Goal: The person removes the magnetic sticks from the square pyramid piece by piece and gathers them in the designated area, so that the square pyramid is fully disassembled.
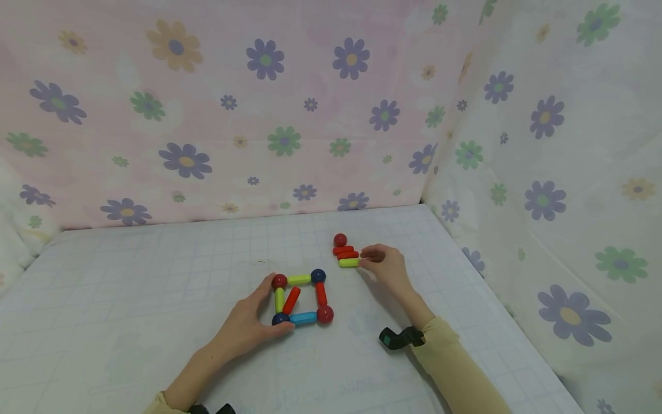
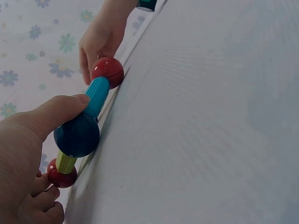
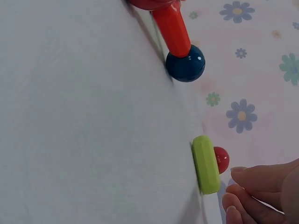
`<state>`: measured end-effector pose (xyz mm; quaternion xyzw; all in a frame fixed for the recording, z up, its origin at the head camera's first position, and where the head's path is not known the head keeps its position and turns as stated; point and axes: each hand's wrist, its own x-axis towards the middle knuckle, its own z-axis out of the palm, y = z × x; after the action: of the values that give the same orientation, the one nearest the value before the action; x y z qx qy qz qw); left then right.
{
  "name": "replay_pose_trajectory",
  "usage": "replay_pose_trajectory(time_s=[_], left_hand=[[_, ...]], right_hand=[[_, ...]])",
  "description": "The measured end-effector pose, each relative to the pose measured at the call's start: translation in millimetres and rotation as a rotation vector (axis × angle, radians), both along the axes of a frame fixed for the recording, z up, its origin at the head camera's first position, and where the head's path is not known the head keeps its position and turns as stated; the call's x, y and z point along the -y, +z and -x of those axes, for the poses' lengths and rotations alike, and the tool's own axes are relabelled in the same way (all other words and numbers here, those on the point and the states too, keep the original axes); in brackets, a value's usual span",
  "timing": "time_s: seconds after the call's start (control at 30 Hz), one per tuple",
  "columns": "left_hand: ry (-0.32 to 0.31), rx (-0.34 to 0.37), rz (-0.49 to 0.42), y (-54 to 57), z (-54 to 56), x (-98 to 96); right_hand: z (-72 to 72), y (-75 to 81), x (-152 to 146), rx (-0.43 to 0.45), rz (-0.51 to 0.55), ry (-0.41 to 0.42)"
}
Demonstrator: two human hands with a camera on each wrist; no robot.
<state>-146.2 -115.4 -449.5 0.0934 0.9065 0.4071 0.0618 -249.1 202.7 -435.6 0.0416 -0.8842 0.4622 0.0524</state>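
Observation:
A square of magnetic building rods and balls (image 1: pixel 320 293) lies on the table, with red and dark blue balls at its corners. Its sides are two yellow-green rods, a red rod and a light blue rod (image 2: pixel 97 97). Another red rod (image 1: pixel 292 300) slants inside it. My left hand (image 1: pixel 248 322) grips the left side, thumb by the near dark blue ball (image 2: pixel 77 135) and fingers at the far red ball (image 2: pixel 62 174). My right hand (image 1: pixel 385 267) is beside the right end of a loose yellow-green rod (image 3: pixel 206 164), fingers loosely bent, nothing between them.
Two loose red rods (image 1: pixel 345 252) lie just beyond the loose yellow-green rod, with a red ball (image 1: pixel 340 240) behind them. Flowered cloth (image 1: pixel 233 115) hangs along the back and right edges of the white-covered table (image 1: pixel 155 287).

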Motion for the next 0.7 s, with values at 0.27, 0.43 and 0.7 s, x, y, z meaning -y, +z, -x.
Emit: replay_pose_trajectory(time_s=[0.27, 0.43, 0.7], left_hand=[[0.003, 0.0, -0.005, -0.7, -0.4, -0.9], [0.0, -0.008, -0.005, -1.9, 0.9, -1.8], [0.002, -0.003, -0.01, -1.8, 0.3, 0.1]], right_hand=[[-12.0, 18.3, 18.4, 0.006, 0.048, 0.063], [-23.9, 22.7, 37.5, -0.023, 0.078, 0.204], [-35.1, 34.2, 73.1, -0.05, 0.08, 0.389]])
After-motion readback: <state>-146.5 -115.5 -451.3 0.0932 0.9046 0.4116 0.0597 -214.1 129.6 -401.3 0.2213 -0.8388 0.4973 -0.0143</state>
